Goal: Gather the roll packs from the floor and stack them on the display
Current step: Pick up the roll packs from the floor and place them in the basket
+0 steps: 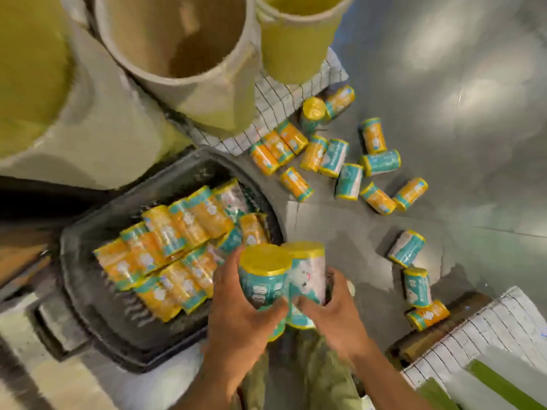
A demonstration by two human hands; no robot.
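1. Roll packs (281,276): a small cluster clasped between both hands, near centre, just right of the black tray (124,329).
2. Probably light, soft and slick-wrapped; best squeezed round the sides.
3. Left hand (239,318) curled round the left pack, right hand (331,303) round the right.
4. Forearms reaching in from the near edge.
5. Loose packs (349,180) scattered far right on the floor (458,113).

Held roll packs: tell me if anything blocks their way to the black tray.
Nothing visible does. The left hand and right hand hold the packs just beside the black tray, whose near end is bare.
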